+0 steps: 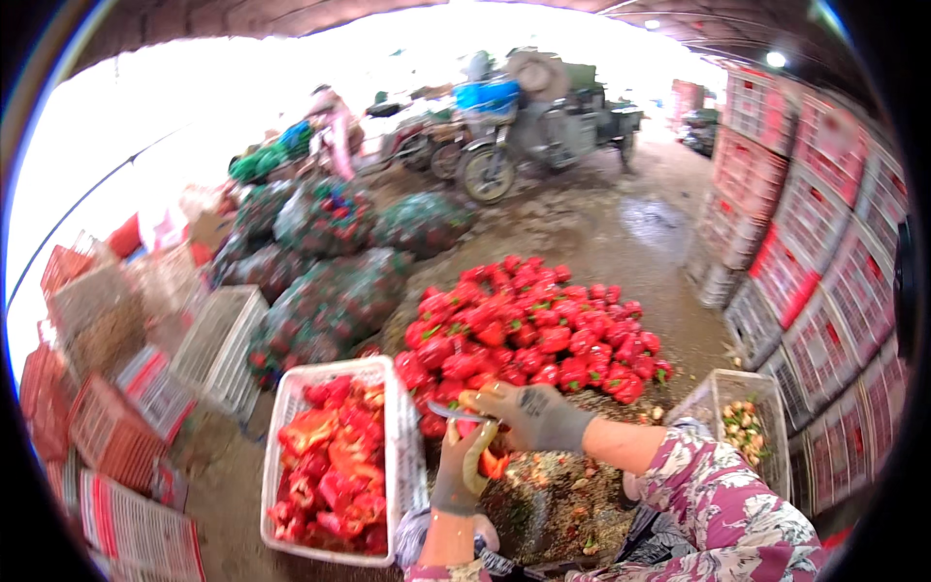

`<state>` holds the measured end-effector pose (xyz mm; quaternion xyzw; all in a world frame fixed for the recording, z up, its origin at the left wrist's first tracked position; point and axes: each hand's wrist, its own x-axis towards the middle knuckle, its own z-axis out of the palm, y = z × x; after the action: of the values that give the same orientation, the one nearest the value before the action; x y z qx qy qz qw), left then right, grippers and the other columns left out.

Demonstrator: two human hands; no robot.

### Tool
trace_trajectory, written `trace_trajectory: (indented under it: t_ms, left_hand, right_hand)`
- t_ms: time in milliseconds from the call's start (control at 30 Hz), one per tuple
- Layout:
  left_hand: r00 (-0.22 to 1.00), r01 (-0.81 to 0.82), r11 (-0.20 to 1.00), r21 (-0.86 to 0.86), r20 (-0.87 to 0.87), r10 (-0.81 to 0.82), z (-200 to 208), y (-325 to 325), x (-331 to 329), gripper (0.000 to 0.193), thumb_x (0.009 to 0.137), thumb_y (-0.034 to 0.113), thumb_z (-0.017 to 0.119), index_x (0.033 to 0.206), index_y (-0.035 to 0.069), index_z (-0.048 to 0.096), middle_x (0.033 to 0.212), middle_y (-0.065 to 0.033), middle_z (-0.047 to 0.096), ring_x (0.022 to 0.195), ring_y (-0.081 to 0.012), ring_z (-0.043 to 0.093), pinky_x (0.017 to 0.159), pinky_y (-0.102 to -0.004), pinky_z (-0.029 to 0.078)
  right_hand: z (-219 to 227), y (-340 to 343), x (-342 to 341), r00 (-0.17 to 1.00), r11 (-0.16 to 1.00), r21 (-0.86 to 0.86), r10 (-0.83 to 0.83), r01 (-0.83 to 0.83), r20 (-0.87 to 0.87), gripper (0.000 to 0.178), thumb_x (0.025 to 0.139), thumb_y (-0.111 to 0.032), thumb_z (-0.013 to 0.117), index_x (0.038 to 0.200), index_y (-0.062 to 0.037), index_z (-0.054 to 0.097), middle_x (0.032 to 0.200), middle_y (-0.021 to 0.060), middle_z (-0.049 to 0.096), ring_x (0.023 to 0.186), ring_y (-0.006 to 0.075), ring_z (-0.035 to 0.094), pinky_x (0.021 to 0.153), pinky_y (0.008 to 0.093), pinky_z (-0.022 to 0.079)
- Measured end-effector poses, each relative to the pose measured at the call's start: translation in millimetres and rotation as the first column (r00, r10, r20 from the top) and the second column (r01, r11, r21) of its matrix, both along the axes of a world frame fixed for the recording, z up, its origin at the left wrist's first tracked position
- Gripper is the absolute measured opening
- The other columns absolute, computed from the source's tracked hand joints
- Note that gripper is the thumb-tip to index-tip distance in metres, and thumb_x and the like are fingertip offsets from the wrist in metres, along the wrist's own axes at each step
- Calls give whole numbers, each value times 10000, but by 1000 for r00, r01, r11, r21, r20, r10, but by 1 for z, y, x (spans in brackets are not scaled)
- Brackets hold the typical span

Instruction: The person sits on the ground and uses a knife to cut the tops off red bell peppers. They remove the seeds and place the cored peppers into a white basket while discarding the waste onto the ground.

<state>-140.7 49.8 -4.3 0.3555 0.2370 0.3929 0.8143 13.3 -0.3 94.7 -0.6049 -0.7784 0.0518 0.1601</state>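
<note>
My left hand [458, 472], in a grey glove, grips a red bell pepper [492, 462] just in front of me. My right hand [529, 412], also gloved, holds a small knife [454, 414] whose blade lies across the top of that pepper. Beyond my hands a big pile of whole red peppers [529, 330] lies on the ground. At my left a white plastic crate [400, 448] holds cut red pepper pieces [335, 461].
A clear crate of green stems and scraps [745, 419] stands at my right. Stacked red and white crates [824, 252] line the right wall. Mesh sacks of peppers [325, 291] and empty crates [116, 369] lie left. Motor tricycles [524, 126] and a person [335, 126] are far back.
</note>
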Motion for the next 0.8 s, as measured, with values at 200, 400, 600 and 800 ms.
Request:
trace_trajectory:
  t_ms: [200,400,600,800]
  left_hand:
    - [972,226,971,-71,-56,-230,6,-32,53,581,883,-86,604,1390,109,397,1175,-82,593,1026,-206,634,863,-350,552]
    - [917,385,917,-103,-74,-393,-5,-44,94,500,915,-21,636,1357,85,427,1192,-90,589,1050,-214,632,865,-364,563]
    - [797,583,811,-58,-153,-584,-12,-43,119,511,901,96,728,1316,-16,451,1182,-111,630,1097,-170,619,910,-306,520]
    - [750,623,781,52,-325,-576,15,-38,125,439,942,119,661,1333,-7,504,1224,-118,626,1074,-201,633,937,-323,511]
  right_hand:
    - [-30,-48,44,973,968,-106,-224,228,48,551,859,-367,641,1353,-158,512,1148,137,629,912,328,690,713,463,563]
    - [-54,-77,85,947,950,-27,-313,312,-65,556,834,-464,656,1291,-159,570,994,134,671,882,313,695,727,448,555]
    - [-95,-87,135,820,908,11,-374,420,-434,477,738,-407,780,1129,-142,714,1086,137,719,963,322,694,863,395,540]
    - [-71,-92,161,468,888,-437,-450,144,-760,409,761,-310,783,1106,-101,720,975,108,722,924,203,677,878,342,504]
